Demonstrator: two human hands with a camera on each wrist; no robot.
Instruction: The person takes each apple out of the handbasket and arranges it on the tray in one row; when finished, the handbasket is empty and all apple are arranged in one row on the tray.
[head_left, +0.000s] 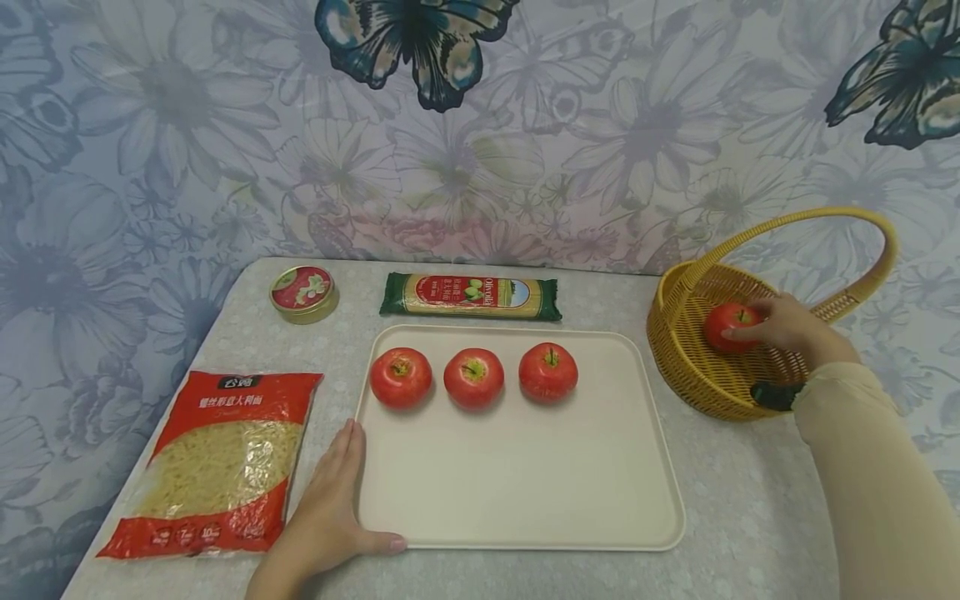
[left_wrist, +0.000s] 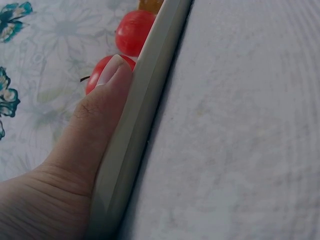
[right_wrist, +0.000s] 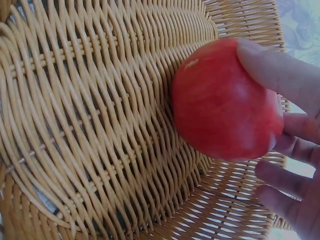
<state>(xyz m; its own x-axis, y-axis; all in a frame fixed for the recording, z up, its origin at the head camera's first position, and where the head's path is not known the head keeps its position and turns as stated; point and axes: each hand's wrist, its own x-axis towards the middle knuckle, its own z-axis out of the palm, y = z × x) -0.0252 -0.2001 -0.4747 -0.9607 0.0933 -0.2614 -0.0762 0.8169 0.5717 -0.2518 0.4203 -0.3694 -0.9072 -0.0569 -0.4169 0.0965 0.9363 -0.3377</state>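
Observation:
In the head view my right hand (head_left: pixel 791 327) reaches into a yellow wicker basket (head_left: pixel 678 362) and grips a red apple (head_left: pixel 722 327). The right wrist view shows the thumb on one side of this apple (right_wrist: pixel 225 102) and fingers on the other, close to the woven basket wall (right_wrist: pixel 90 115). My left hand (head_left: pixel 333 496) rests against the left edge of a cream tray (head_left: pixel 525 500), fingers extended, thumb at its near corner. Three apples stand in a row on the tray: left (head_left: pixel 401 378), middle (head_left: pixel 473 378) and right (head_left: pixel 548 372).
A red bag of spiral pasta (head_left: pixel 225 467) lies left of the tray. Behind the tray is a green-ended spaghetti packet (head_left: pixel 472 297), with a round tin (head_left: pixel 303 294) at the back left. The basket's arched handle (head_left: pixel 810 215) rises over it. A flowered cloth (head_left: pixel 465 167) hangs behind the table.

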